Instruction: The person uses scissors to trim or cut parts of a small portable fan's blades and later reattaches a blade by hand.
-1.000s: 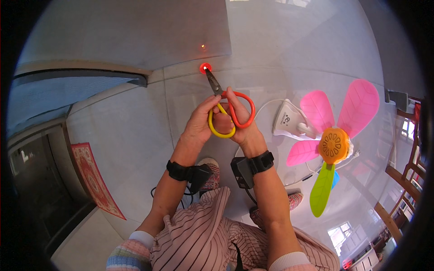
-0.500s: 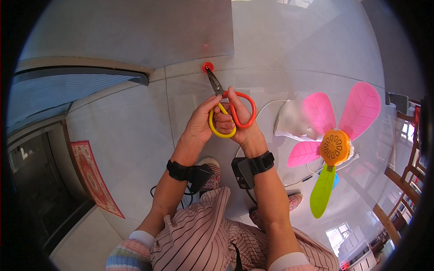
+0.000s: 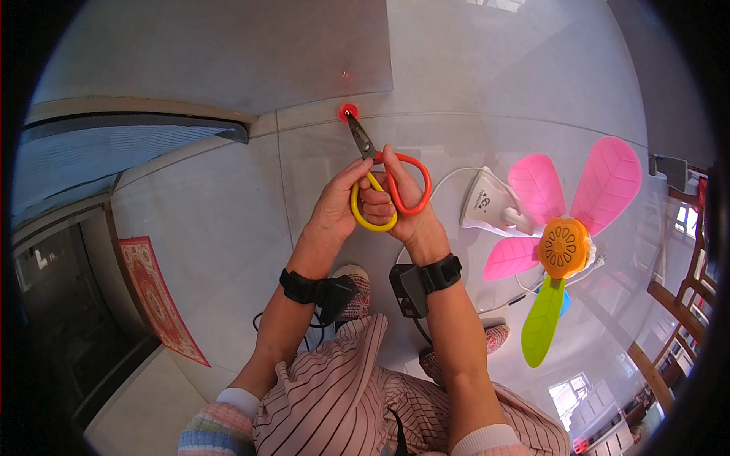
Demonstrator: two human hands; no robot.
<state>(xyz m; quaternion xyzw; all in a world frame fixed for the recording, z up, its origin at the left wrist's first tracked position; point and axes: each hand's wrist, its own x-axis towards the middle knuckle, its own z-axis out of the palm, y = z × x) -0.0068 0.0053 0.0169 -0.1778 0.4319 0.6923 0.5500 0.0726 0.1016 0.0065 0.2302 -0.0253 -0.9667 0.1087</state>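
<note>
Both hands meet in the middle of the view on a pair of scissors (image 3: 362, 140) with dark blades, one yellow handle loop and one red. My left hand (image 3: 336, 196) is closed around the yellow loop near the pivot. My right hand (image 3: 403, 194) grips from the other side, its thumb inside the red loop and its fingers curled behind the yellow one. The blades point away from me. Their tips reach a small round red thing (image 3: 351, 107), like a tealight candle, with a bright spot at its centre; whether they touch it I cannot tell.
At right stands a fan with pink and green petal blades (image 3: 563, 247) on a white base (image 3: 487, 199), its cable on the tiled floor. A grey panel (image 3: 228, 53) rises beyond the red thing. A red patterned mat (image 3: 161, 300) lies left; wooden furniture (image 3: 677, 311) is far right.
The hands and scissors stay almost still. The bright spot in the red thing and its orange reflection on the panel look stronger now.
</note>
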